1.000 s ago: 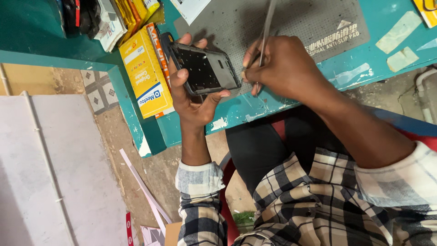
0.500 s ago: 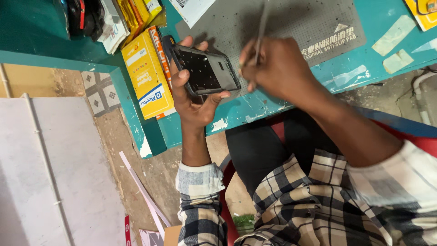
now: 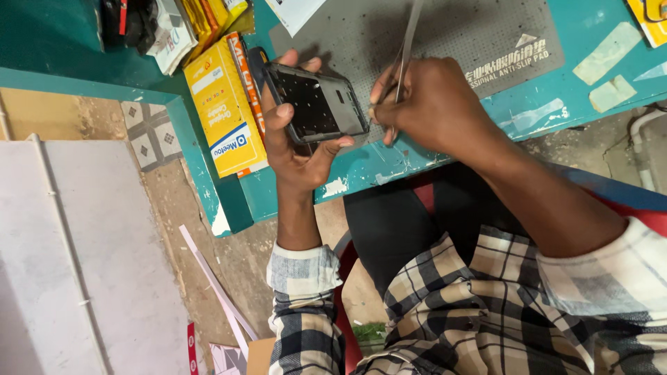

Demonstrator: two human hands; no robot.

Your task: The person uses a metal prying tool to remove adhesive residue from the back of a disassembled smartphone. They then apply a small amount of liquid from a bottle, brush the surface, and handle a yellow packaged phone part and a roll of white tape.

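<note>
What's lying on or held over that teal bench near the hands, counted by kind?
Phone frame, held in the left hand: 1
Metal tweezers, held in the right hand: 1
Grey mat: 1
Yellow boxes: 1
Tape strips: 2
Total: 6

The person wears a long-sleeved checked shirt in cream, black and grey, the plaid made of broad dark bands crossed by thin lines. The cuff at the left hand is pale, banded with a few dark stripes (the sleeve ends at the wrist). The right hand and forearm are bare. Dark trousers cover the lap.
</note>
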